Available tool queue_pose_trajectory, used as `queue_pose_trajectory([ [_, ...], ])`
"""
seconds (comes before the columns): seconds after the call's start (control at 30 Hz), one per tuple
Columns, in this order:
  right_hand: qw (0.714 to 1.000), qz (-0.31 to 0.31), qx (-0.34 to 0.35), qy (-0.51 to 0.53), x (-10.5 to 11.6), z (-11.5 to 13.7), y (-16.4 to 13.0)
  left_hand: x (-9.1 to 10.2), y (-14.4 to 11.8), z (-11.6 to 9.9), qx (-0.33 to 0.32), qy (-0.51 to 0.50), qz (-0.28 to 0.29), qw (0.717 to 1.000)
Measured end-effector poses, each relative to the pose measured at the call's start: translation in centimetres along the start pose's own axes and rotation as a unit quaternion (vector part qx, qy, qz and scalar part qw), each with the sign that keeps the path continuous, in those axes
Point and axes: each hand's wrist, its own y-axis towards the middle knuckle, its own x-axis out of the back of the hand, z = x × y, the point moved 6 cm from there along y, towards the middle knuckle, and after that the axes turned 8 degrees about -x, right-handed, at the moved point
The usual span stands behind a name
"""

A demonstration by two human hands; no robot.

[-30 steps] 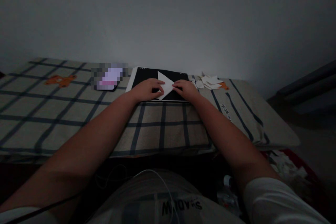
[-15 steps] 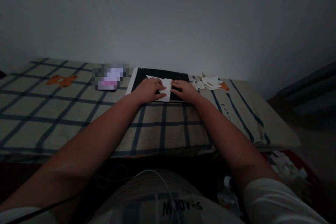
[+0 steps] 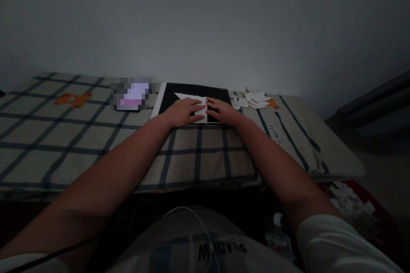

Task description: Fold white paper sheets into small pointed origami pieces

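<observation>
Pressing flat, both hands lay on the paper (image 3: 196, 101), which sat on a dark board (image 3: 166, 96) on the checked cover (image 3: 96, 132). The left hand (image 3: 184, 111) was spread wide, fingers extended across the sheet; the right hand (image 3: 224, 111) lay just beside it, fingers flat too, pinning the sheet's right edge. Neither hand gripped anything. A pointed flap poked out beyond the left hand's fingertips.

By the look of it, that sheet was light, thin and limp, easy to crease and easy to tear, likely to slide on the smooth board unless held down. The best hold seemed a pinch at a free corner or edge, with the other palm anchoring the middle.

Scraps (image 3: 253, 100) lay just past the right hand; a blurred object (image 3: 131, 96) sat beyond the left.
</observation>
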Motion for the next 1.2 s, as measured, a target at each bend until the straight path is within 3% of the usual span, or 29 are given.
queue_pose_trajectory([
  [0.43, 1.000, -0.004, 0.014, -0.002, 0.4, 0.9, -0.3, 0.1, -0.2, 1.0, 0.071, -0.014, 0.006, 0.997],
  [1.2, 0.999, -0.004, 0.000, -0.052, 0.1, 1.4, -0.6, -0.3, -0.2, 0.7, 0.097, 0.016, 0.027, 0.995],
])
